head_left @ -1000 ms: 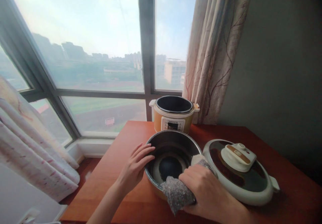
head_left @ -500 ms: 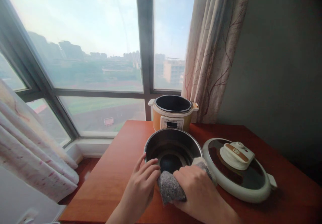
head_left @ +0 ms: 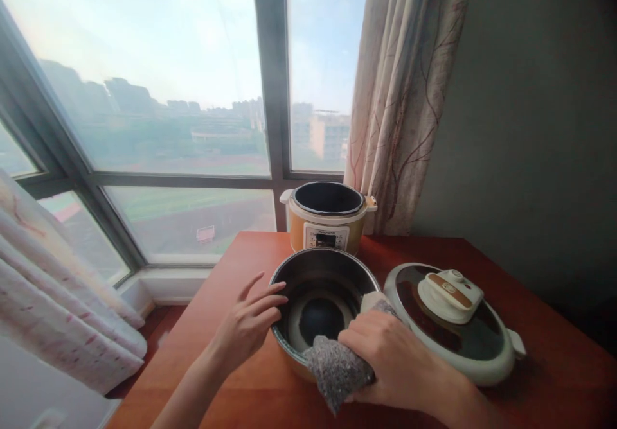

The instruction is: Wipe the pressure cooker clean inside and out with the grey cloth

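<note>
- Steel, dark inside: one inner pot point(head_left: 324, 291) stands on the red-brown wooden table point(head_left: 226, 352), near the front edge, between the two hands
- One grey speckled cloth point(head_left: 337, 368) hangs over the pot's near rim, part inside, part down the outside wall
- Right hand point(head_left: 385, 355) is closed around the cloth, fingers curled over it and pressing it to the rim
- Left hand point(head_left: 248, 323) is spread loose with nothing in it, fingertips at the pot's left rim; whether they touch the metal I cannot tell
- One cooker body point(head_left: 328, 220), yellow with a white collar and a small control panel, sits just behind the pot at the window side of the table, its well uncovered
- One round lid point(head_left: 450, 323), white rim, dark glossy top, white and brown handle in the middle, lies flat just right of the pot, close to the right hand's knuckles
- Two curtains: one patterned with branch lines point(head_left: 405, 95) hangs behind the cooker body, another point(head_left: 53, 288) is bunched at the far left below the window point(head_left: 168, 114)
- One plain grey wall point(head_left: 540, 127) closes the right side
- Right hand and cloth cover the pot's near right rim; the left forearm crosses the table's front left corner
</note>
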`<state>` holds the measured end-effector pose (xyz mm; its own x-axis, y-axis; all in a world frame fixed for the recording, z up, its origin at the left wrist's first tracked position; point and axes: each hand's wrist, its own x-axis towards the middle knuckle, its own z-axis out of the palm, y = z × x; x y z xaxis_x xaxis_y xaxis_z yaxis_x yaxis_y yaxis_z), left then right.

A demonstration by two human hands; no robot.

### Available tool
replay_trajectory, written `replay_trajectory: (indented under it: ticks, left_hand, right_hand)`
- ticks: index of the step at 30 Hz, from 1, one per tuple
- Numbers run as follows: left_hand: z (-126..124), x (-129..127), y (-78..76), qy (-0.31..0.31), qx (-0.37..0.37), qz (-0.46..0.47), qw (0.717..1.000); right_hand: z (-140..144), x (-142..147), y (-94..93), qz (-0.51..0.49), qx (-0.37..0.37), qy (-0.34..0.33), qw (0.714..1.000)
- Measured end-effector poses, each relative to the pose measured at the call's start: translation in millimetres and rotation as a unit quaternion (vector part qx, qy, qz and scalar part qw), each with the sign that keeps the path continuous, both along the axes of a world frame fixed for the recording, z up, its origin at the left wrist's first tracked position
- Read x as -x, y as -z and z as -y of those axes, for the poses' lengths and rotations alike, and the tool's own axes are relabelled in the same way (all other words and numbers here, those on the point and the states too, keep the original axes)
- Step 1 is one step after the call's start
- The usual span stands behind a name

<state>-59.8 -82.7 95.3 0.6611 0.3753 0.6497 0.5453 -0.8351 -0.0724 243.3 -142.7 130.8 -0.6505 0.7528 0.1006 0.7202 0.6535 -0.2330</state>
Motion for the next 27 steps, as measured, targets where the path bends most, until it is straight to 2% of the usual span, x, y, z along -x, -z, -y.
replay_trajectory:
  ticks: [4,8,13,17,22,27]
  left_hand:
    - [-25,13,2.4,-0.014,0.015,0.006,1.0]
    - [-26,13,13.3,-0.04,0.025,0.022,0.999]
    - [-5,10,23.6,-0.068,0.008,0.055,0.996]
    - [19,2,17.1,-0.073,0.0,0.049,0.996]
    - [43,-31,1.3,-0.055,0.012,0.069,0.996]
    - [52,-60,7.1,-0.062,0.075,0.068,0.993]
  right_hand:
    - [-4,-4,-1.5,-0.001,0.003,-0.016,1.0]
    - [-2,0,3.2,-0.004,-0.008,-0.002,1.0]
    - [3,7,8.4,-0.018,-0.029,0.028,0.999]
    - [4,13,7.0,-0.016,-0.029,0.046,0.998]
    - [8,22,7.5,-0.014,-0.026,0.075,0.997]
    - [10,27,15.5,-0.034,-0.043,0.095,0.994]
